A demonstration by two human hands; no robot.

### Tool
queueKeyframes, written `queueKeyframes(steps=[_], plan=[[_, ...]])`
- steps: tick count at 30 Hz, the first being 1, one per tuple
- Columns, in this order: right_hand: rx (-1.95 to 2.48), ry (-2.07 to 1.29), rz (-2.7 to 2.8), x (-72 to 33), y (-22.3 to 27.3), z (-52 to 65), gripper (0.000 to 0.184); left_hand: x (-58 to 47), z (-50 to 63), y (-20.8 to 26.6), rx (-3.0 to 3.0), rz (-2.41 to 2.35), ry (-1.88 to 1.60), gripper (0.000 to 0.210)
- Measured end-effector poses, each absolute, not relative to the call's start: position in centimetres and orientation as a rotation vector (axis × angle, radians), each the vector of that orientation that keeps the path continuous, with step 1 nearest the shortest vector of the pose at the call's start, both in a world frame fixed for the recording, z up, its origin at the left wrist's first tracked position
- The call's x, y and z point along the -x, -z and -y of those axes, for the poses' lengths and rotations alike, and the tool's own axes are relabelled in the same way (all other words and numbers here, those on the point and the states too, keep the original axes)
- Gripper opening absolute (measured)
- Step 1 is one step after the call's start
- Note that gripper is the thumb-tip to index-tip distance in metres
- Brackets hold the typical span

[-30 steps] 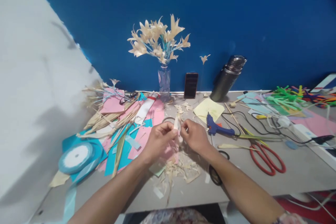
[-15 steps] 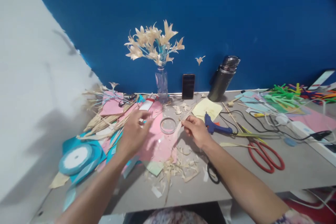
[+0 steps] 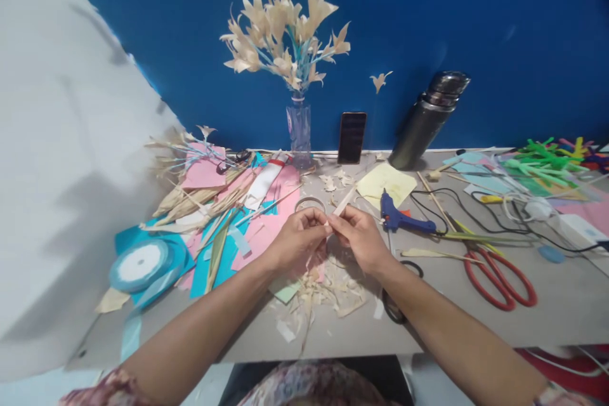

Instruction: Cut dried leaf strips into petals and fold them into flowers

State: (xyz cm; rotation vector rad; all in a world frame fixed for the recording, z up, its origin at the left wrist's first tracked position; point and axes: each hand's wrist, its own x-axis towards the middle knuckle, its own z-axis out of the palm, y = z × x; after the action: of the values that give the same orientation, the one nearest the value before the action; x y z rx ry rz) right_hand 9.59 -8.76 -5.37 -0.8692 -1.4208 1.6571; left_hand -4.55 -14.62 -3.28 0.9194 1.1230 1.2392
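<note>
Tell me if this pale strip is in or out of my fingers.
In: the pale strip rises from between the fingers of your right hand.

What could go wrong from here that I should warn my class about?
1. The pale strip at the fingertips of the left hand and right hand looks thin, so a hard pull might tear it.
2. The blue glue gun lies close to the right hand; if it is hot, which I can't tell, a sideways move could burn.
3. The narrow bottle holds a wide bunch of flowers, so a knock might tip it.
</note>
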Motion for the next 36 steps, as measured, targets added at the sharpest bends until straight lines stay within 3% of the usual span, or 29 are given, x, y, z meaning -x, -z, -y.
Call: queueKeyframes(steps=[17,25,33,36], plan=[[0.756,-1.997,0.899,-8.7,5.6,8.3,0.045,5.1,14.6,4.9,-0.736,-0.856,-1.257,0.034],[0.684,-1.909,1.084,-8.9,5.9,8.6,0.037,4.2,14.8,5.9,-0.725,-0.875,-1.342,0.026],[0.615,-2.043,1.095,-8.6,5.4,9.1,0.042,4.5,15.0,5.7,-0.699,-0.898,-1.328,0.026],[0.749,-1.868,1.391,-9.3,4.1,8.2,0.036,4.7,14.9,5.4,-0.674,-0.885,-1.289,0.027]])
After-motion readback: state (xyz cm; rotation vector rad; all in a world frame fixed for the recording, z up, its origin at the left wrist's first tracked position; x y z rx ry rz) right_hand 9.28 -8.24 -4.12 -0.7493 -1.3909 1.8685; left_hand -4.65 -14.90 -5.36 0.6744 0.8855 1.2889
